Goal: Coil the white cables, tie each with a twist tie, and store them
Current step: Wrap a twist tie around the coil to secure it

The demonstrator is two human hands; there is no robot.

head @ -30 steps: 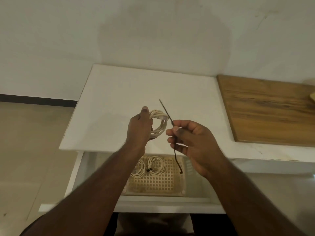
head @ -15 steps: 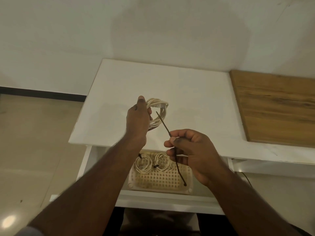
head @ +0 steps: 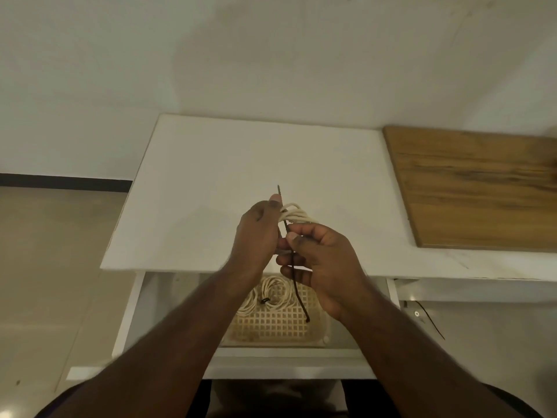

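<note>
Setting: white table [head: 211, 176] against a pale wall, tan floor to the left.
Drawer: an open drawer [head: 132, 312] below the table's near edge holds a lattice basket [head: 271, 324] with two tied white coils [head: 272, 292].
Right hand: right hand [head: 322, 263] pinches a dark twist tie [head: 297, 292] between thumb and forefinger; its lower end hangs over the basket.
Left hand: left hand [head: 256, 233] grips the coiled white cable [head: 297, 215] above the table; the tie's upper end pokes up past the thumb.
Far right: wooden board [head: 482, 191] lies on the table.
</note>
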